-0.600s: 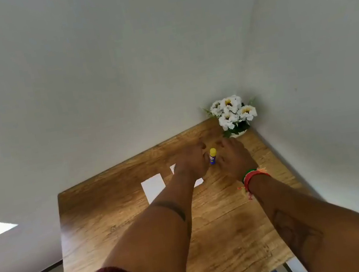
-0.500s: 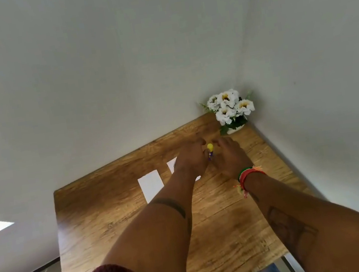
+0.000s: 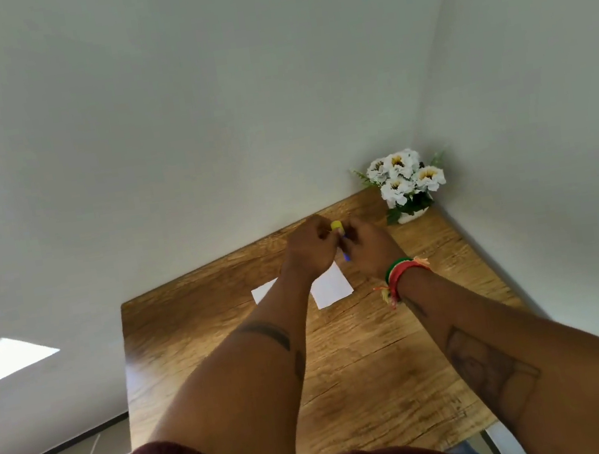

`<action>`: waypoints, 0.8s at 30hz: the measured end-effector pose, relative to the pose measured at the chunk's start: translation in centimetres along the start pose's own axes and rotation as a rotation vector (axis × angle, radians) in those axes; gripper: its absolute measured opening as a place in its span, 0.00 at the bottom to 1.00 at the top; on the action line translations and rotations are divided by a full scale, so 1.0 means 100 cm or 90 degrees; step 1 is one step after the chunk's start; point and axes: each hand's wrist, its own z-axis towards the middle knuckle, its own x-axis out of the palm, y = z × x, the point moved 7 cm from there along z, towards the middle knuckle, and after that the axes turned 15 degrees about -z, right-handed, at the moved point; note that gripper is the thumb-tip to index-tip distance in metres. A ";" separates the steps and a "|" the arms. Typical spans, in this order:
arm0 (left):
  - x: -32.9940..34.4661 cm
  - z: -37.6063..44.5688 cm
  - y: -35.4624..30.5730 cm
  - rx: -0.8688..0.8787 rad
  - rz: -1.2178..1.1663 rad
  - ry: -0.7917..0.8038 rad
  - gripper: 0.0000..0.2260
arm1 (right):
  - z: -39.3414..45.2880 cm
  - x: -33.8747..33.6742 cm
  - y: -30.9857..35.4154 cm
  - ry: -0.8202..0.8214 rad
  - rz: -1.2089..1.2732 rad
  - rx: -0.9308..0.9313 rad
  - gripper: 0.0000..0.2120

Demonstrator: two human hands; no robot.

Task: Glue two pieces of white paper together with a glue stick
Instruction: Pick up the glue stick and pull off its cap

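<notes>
Place: looked like a plain room in a home or small office; which of the two could not be told.
Furniture: a wood-grain table [image 3: 367, 352] stood pushed into a corner.
Walls: bare, pale walls [image 3: 194, 106] met just behind it.
Decoration: a small pot of white flowers [image 3: 404, 182] sat in the table's far corner.

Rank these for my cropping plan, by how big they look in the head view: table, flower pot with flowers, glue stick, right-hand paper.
1. Table, by far the largest.
2. Flower pot with flowers.
3. Right-hand paper, though the hands hide part of it, so second and third are close.
4. Glue stick, mostly hidden between the hands.
</notes>
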 end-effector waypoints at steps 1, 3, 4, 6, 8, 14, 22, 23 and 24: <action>-0.012 -0.002 0.002 -0.014 -0.046 -0.033 0.06 | 0.003 0.004 0.013 0.002 0.017 -0.012 0.04; -0.036 -0.009 0.006 -0.040 -0.130 -0.086 0.07 | 0.007 0.016 0.039 0.009 0.064 -0.025 0.06; -0.048 -0.013 0.009 -0.053 -0.167 -0.109 0.08 | 0.010 0.023 0.051 0.018 0.086 -0.022 0.07; -0.072 -0.020 0.017 -0.074 -0.238 -0.149 0.10 | 0.011 0.037 0.072 0.034 0.100 -0.023 0.09; -0.096 -0.030 0.028 -0.094 -0.315 -0.179 0.10 | 0.012 0.051 0.092 0.042 0.085 -0.053 0.10; -0.141 -0.052 0.062 -0.156 -0.419 -0.210 0.10 | 0.010 0.092 0.132 0.061 0.046 -0.133 0.11; -0.162 -0.051 0.085 -0.187 -0.457 -0.230 0.07 | 0.017 0.117 0.149 0.072 0.051 -0.183 0.14; -0.163 -0.050 0.087 -0.190 -0.464 -0.235 0.07 | 0.019 0.118 0.149 0.070 0.051 -0.186 0.15; -0.164 -0.048 0.088 -0.193 -0.469 -0.237 0.07 | 0.020 0.118 0.149 0.068 0.047 -0.190 0.16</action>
